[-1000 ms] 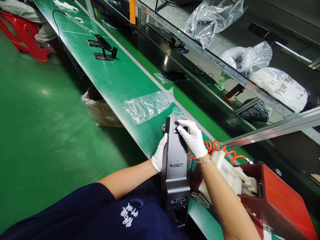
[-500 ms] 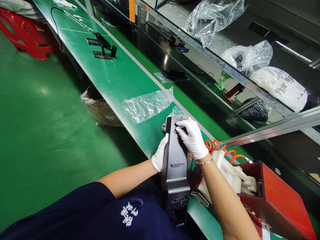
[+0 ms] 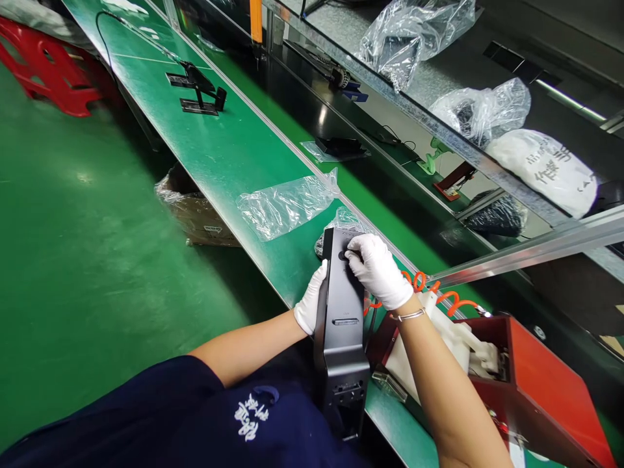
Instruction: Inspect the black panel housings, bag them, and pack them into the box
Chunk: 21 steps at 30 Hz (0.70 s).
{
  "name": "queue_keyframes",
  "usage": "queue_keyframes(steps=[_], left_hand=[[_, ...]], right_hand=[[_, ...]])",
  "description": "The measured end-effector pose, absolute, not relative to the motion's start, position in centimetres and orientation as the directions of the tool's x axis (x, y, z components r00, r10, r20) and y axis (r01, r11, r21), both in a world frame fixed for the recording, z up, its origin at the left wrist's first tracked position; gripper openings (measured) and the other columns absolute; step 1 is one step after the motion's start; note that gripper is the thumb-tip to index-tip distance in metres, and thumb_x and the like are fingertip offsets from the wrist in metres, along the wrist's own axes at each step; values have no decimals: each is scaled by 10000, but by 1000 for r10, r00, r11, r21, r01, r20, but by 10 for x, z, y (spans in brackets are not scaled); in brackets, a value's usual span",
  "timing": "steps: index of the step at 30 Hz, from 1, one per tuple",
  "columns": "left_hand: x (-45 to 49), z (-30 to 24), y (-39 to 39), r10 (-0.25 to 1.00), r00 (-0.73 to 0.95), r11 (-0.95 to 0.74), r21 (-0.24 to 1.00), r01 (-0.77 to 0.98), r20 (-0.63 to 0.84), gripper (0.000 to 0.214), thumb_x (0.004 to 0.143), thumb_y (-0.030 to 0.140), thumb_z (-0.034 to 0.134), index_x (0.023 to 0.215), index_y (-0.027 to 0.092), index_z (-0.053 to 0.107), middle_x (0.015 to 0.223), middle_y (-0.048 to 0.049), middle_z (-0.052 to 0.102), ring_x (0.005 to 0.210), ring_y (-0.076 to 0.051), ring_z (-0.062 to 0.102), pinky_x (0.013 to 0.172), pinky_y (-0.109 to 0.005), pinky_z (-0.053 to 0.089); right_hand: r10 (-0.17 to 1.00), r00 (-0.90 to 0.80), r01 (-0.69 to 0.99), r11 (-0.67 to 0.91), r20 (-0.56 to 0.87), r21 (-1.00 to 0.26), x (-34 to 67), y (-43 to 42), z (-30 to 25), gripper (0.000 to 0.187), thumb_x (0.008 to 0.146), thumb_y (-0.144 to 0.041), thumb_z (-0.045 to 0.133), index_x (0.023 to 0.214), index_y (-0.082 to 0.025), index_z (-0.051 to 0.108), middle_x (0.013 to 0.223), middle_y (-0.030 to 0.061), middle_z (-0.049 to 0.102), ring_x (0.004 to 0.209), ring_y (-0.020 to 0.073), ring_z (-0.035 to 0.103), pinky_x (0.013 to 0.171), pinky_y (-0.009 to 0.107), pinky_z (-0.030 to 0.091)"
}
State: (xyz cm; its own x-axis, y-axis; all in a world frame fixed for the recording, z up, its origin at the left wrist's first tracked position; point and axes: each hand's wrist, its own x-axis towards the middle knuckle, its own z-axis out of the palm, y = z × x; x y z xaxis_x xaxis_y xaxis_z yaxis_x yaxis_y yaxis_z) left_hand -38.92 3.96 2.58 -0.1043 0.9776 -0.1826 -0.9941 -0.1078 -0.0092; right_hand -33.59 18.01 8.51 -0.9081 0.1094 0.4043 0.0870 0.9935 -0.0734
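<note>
Bracing the dark housing (image 3: pixel 341 296), the gloved left hand (image 3: pixel 311 299) is wrapped on its left edge, while the right hand (image 3: pixel 377 270) sits over the far end, thumb and fingers bent close together beside a round spot (image 3: pixel 341 255). Whether those fingertips pinch anything cannot be told. The housing is held in front of the body at the table (image 3: pixel 209 156) edge, its near end touching or just beside the shirt (image 3: pixel 195 416); the view does not settle which. To work well, the left hand should bear the load and check any twisting, leaving the right free for small, light, square-on movements. Pressing hard or at a slant would probably tip the far end or mark the smooth face. A clear bag (image 3: pixel 287 207) lies beyond, apart from both hands.
</note>
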Motion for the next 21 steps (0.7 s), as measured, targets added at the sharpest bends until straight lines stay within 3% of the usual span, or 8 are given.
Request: queue_keyframes(steps=[3, 6, 9, 12, 16, 21], left_hand=[[-389, 22, 40, 981, -84, -89, -20, -996, -175, 565, 1007, 568, 388, 1129, 137, 733, 1033, -111, 785, 1016, -283, 730, 1015, -389, 519], [-389, 16, 42, 988, -64, -66, -7, -998, -143, 604, 977, 632, 412, 1145, 143, 723, 1044, -123, 781, 1001, -293, 734, 1001, -404, 525], [-389, 14, 42, 993, -41, -38, 21, -999, -114, 619, 943, 665, 458, 1170, 147, 711, 1047, -134, 779, 1057, -310, 720, 1020, -411, 513], [-389, 16, 42, 994, -38, -34, 37, -999, -105, 610, 950, 660, 449, 1159, 152, 715, 1018, -122, 783, 1050, -299, 723, 1009, -394, 516], [-389, 20, 41, 993, -56, -53, 26, -998, -101, 602, 971, 644, 416, 1160, 163, 725, 1028, -111, 784, 1074, -283, 714, 1010, -368, 512], [-390, 18, 42, 987, -10, -6, 22, -1000, -160, 631, 981, 641, 388, 1025, 139, 767, 939, -120, 788, 879, -275, 737, 912, -384, 551]], right_hand=[[124, -922, 76, 987, 366, -144, -335, 182, 88, 114, 954, -183, 553, 1046, -163, 618, 998, 71, 652, 925, 165, 604, 843, 276, 489], [87, -960, 83, 996, 268, -24, -334, 184, 93, 189, 989, -199, 503, 1120, -162, 634, 1049, 89, 658, 956, 185, 603, 857, 306, 471], [51, -985, 74, 988, 167, 138, -337, 184, 97, 191, 969, -140, 470, 961, -141, 662, 900, 85, 645, 820, 188, 566, 768, 314, 410], [35, -991, 57, 983, 128, 172, -341, 183, 103, 174, 938, -119, 499, 855, -136, 651, 799, 75, 608, 757, 191, 517, 751, 322, 375], [-4, -996, 16, 976, 91, 216, -342, 181, 109, 188, 957, -132, 495, 845, -143, 646, 814, 67, 615, 766, 188, 513, 805, 321, 390], [5, -997, 27, 956, 78, 292, -342, 174, 107, 276, 911, -16, 412, 790, -132, 631, 725, 73, 590, 688, 187, 500, 940, 391, 411]])
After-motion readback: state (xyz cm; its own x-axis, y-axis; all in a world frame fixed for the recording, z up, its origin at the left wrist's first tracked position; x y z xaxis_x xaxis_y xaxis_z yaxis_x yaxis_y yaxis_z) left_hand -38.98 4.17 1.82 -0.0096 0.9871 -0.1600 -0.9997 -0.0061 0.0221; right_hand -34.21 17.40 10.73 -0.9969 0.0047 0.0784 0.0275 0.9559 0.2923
